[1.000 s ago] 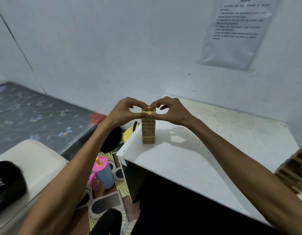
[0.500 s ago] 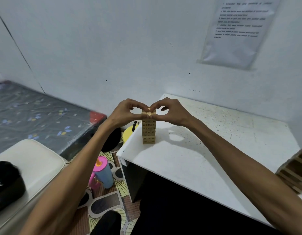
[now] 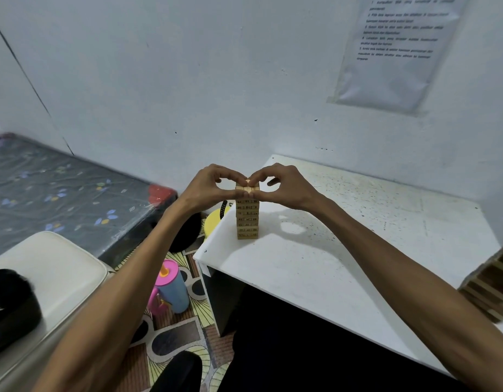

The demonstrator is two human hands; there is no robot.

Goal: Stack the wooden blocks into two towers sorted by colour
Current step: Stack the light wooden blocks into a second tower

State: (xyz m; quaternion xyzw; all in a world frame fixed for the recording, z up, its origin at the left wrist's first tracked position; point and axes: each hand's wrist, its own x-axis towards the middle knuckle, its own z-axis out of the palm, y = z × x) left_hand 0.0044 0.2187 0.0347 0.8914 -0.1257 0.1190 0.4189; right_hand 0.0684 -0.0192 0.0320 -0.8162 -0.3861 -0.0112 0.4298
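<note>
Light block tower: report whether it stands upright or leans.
Upright. The light block tower stands straight on the white table, its layers flush, while the left hand and right hand pinch its top layer.

The white worktop (image 3: 343, 264), flecked with dark specks toward the wall, carried a slim tower of pale wooden blocks (image 3: 247, 222) standing upright close to its near left corner. Well apart, at the right edge, stood a stack of darker wooden blocks (image 3: 490, 287), only partly in sight.

Fingertips of left hand (image 3: 208, 189) and right hand (image 3: 288, 188) slightly closer together over the top blocks (image 3: 247, 189) of the tower (image 3: 247, 219)
</note>
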